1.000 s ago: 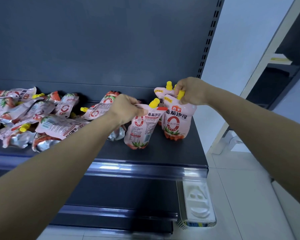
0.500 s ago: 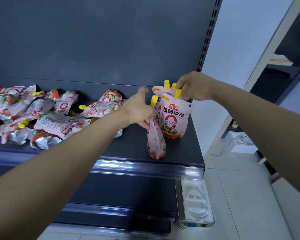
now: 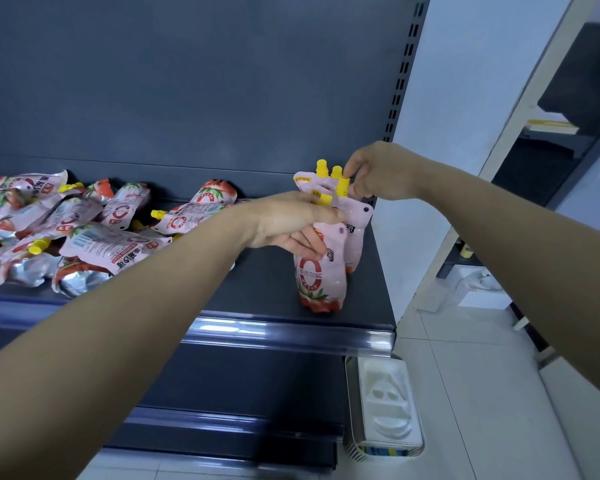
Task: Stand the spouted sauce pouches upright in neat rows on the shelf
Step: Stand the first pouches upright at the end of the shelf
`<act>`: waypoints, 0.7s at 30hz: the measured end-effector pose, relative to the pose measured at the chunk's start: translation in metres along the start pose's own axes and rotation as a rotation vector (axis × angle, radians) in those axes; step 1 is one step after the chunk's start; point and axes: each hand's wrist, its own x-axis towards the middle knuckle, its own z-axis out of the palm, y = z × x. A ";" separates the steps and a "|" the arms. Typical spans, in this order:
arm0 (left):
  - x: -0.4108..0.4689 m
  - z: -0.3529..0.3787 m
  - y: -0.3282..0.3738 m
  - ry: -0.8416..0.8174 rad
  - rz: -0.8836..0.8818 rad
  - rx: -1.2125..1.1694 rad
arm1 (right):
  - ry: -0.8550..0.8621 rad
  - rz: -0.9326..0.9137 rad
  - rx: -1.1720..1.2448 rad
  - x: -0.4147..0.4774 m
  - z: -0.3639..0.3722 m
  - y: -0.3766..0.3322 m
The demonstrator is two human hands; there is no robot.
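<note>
Head view: I see my left hand [image 3: 284, 223] gripping the top of a pink plastic spouted sauce pouch [image 3: 321, 275], upright at the right end of the dark grey metal shelf [image 3: 267, 289]. My right hand [image 3: 381, 171] pinches the yellow cap [image 3: 343, 186] of the pouch behind [image 3: 355, 247].

Shelf [image 3: 264, 292]: heap of pouches [image 3: 94, 240] lying flat across the left half, up against the back panel [image 3: 187, 81]. At the right end, the front pouch [image 3: 321, 282] stands near the shelf edge, with the rear pouches [image 3: 356, 233] directly behind it, touching. Left hand [image 3: 284, 223] grips the front pouch's top. Right hand [image 3: 381, 171] pinches a rear spout. Tray [image 3: 385, 375] on the floor, below the shelf's right corner.
</note>
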 end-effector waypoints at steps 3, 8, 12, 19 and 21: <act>0.002 -0.002 -0.001 0.042 0.052 0.071 | 0.010 -0.012 0.000 -0.003 -0.001 0.001; 0.010 -0.001 -0.010 0.393 0.135 0.553 | 0.011 -0.038 -0.013 -0.004 -0.002 0.000; 0.015 -0.003 -0.009 0.546 0.195 0.697 | 0.031 -0.050 -0.026 -0.002 -0.005 0.002; 0.021 -0.012 -0.016 0.353 0.183 0.452 | 0.092 -0.071 -0.003 0.009 -0.009 0.001; 0.015 -0.019 -0.013 0.313 0.206 0.359 | 0.107 -0.088 0.001 0.013 -0.010 -0.004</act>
